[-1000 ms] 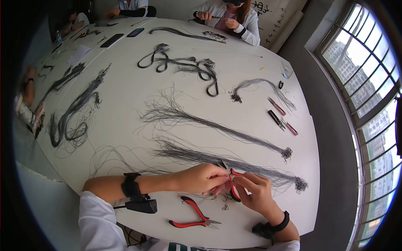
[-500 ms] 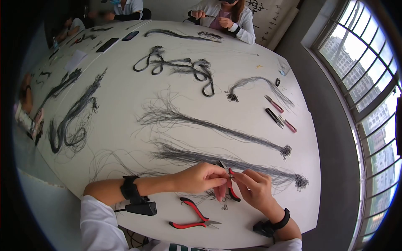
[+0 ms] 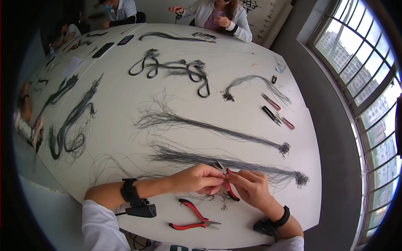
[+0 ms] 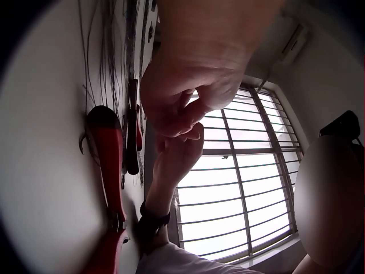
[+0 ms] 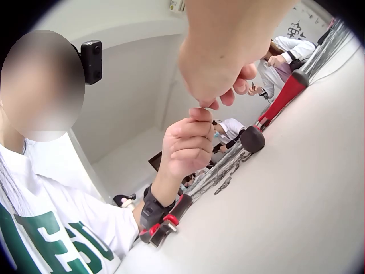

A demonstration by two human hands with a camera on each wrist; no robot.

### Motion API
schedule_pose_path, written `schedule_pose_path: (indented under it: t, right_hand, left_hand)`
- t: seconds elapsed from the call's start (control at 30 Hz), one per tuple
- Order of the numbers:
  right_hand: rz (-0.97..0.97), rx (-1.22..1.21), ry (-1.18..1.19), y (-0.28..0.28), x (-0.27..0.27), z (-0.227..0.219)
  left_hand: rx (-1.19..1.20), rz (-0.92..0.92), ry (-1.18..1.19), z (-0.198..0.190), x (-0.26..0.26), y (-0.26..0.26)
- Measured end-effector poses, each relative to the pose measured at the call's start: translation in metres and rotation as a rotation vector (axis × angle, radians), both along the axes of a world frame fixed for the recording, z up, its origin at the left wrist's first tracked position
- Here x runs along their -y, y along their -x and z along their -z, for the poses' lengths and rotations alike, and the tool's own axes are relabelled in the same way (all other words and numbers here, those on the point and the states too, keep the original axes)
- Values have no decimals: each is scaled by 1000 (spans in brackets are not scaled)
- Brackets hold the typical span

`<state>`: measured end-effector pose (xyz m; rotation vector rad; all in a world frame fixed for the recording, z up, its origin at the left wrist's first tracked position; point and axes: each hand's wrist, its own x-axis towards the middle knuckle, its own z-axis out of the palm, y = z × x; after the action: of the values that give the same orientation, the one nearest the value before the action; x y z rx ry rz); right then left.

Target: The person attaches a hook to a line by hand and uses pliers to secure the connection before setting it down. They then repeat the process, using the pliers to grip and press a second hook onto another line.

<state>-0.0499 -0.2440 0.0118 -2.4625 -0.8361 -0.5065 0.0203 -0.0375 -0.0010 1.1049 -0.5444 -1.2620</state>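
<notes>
Head view: the left hand [image 3: 203, 178] and right hand [image 3: 253, 188] meet, fingertips curled together; anything pinched is too small to tell. Just beyond lies the strand bundle [image 3: 190, 157], probably light, springy and tangle-prone, best held near its clustered end [image 3: 301, 179].

Left wrist: nothing discernible between the fingertips.

Right wrist: strands beyond the grip.

Table [image 3: 115, 104], window [image 3: 368, 83] to its right, pliers [image 3: 205, 222] near its front edge.
Two strand bundles [image 3: 199, 159] lie behind, one beyond the other; snips [image 3: 271, 115] sit beyond their right ends, phones [image 3: 103, 50] far back left.
</notes>
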Motion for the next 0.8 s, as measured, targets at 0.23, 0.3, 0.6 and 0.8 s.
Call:
schedule_pose_path:
  t: [0.23,0.3,0.6,0.8]
  right_hand:
    - [-6,19,4,0,-1,1]
    - [-18,-47,-16,0,0,1]
    - [-1,-941,-760,14,-27,6]
    - [-49,-923,-566,23,-42,5]
  left_hand:
    - [238,-55,16,-4,1,4]
    - [215,-102,17,-4,1,5]
    - [-82,-299,171,-4,2,5]
    - [-280,-354,215,-9,2,7]
